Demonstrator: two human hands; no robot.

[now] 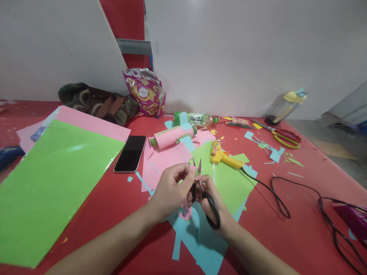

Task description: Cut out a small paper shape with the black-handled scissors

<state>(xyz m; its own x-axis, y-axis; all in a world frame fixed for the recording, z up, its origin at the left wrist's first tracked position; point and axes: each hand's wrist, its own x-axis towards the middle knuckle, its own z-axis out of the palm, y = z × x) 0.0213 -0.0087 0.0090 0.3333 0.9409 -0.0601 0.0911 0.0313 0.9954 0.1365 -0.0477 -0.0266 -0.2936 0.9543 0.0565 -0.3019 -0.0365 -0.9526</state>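
Fingers pinched, my left hand holds a small piece of pink paper in the middle of the table. My right hand grips black-handled scissors, their blades pointing away from me and slightly apart at the pink paper. Part of the handle is hidden behind my fingers. Below the hands, a cut pink paper ring shows above light blue paper. Just beyond them lie a pink paper sheet and a green paper sheet.
A yellow glue gun trails a black cord to the right. A phone and packed green paper lie left. Behind are a pink-wrapped roll, a bottle and a snack bag. Larger scissors sit far right.
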